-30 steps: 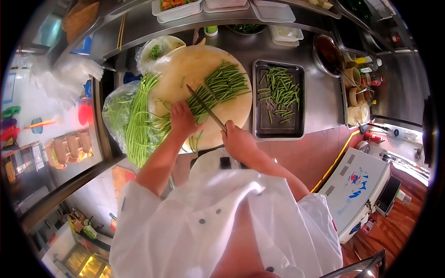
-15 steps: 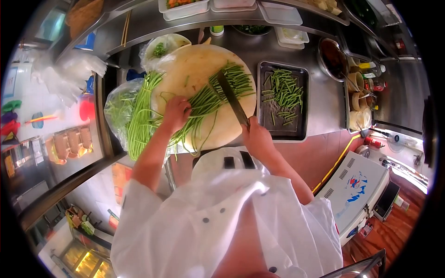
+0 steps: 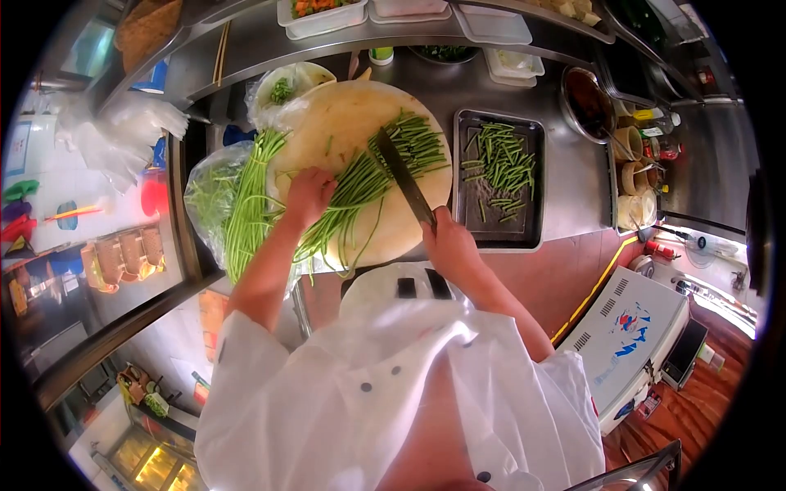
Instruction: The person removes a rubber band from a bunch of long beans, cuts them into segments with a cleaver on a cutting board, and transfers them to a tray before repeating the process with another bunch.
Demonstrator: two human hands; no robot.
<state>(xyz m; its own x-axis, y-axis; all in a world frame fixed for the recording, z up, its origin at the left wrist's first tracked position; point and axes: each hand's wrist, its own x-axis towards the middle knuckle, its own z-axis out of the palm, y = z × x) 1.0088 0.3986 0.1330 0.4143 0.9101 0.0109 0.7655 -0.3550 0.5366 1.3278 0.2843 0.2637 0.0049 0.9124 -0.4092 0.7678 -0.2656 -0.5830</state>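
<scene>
My right hand (image 3: 450,245) is wrapped round the handle of a cleaver (image 3: 403,176). The dark blade lies across a bunch of long green beans (image 3: 352,188) on a round wooden chopping board (image 3: 327,102). To the right of the blade, part of the bunch is in short cut lengths (image 3: 419,143). My left hand (image 3: 309,196) presses on the uncut part with curled fingers, left of the blade and apart from it. More uncut long beans (image 3: 250,213) hang over the board's left side, beside a clear plastic bag (image 3: 205,192).
A dark metal tray (image 3: 534,221) with cut bean pieces stands right of the board. Behind the board is a plastic-covered bowl (image 3: 315,74). A metal bowl of dark sauce (image 3: 585,98) sits at the back right. Above the counter runs a shelf (image 3: 393,29) with containers.
The cleaver and my right hand have shifted slightly left along the bunch. My left hand stays at nearly the same spot on the beans.
</scene>
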